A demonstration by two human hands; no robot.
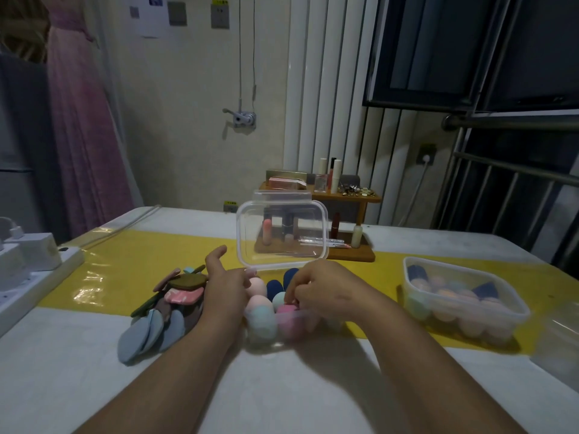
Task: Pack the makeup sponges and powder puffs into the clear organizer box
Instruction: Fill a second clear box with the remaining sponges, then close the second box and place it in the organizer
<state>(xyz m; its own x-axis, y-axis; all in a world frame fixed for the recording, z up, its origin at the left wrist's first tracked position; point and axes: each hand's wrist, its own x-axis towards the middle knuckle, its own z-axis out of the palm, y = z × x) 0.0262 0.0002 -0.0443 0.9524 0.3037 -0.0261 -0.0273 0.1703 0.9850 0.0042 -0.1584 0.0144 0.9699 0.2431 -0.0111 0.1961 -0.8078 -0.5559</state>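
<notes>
The clear organizer box (313, 314) sits at the table's middle, its hinged lid (282, 233) standing open behind it. Inside are pink, teal and navy makeup sponges (260, 321). My right hand (326, 289) is over the box with its fingertips curled on a pink sponge (286, 309) near the front wall. My left hand (225, 286) rests against the box's left side with fingers apart and thumb raised, holding nothing. A loose pile of flat powder puffs (166, 308), blue, pink, brown and green, lies just left of that hand.
A second clear tub (463, 305) full of sponges stands to the right. Behind the lid is a wooden cosmetics stand (354, 255). A white power strip with chargers (31, 264) lies at the left edge, and a clear plastic piece (557, 339) at the right edge.
</notes>
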